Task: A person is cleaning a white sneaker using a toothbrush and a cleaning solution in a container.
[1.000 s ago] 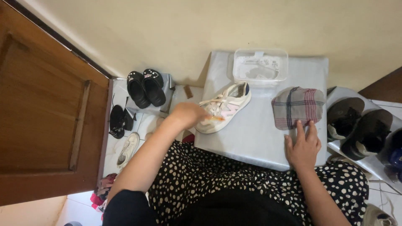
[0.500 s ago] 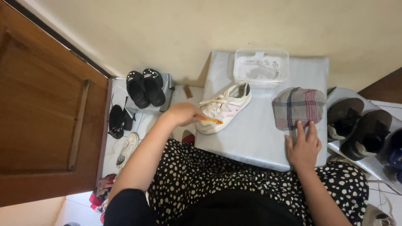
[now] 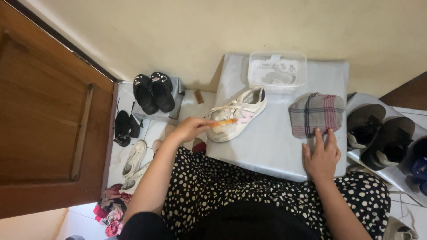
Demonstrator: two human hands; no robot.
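Head view, landmark: the white sneaker [image 3: 238, 113], lying on its side on a low grey table [image 3: 267, 146], toe toward the person.
Left hand [image 3: 191, 129]: just left of the sneaker, closed around a small orange brush [image 3: 224, 122] whose tip lies over the shoe's side.
Right hand [image 3: 321, 155]: well right of the sneaker, flat on the table with fingers spread loosely, holding nothing; the fingertips touch the near edge of a plaid cloth [image 3: 316, 113].
Tub: a clear plastic tub [image 3: 276, 71] stands just behind the sneaker, against the wall.
Other shoes: black clogs [image 3: 153, 92] on a shelf to the sneaker's left; dark shoes [image 3: 378, 135] far to its right.
Arm pose: left forearm reaches forward over the lap, wrist bent inward toward the shoe; right arm is nearly straight.
Risk: nothing steadies the sneaker, so a firm push of the brush could slide or roll it toward the table's left edge.
Second risk: a wide sweep might knock the tub.
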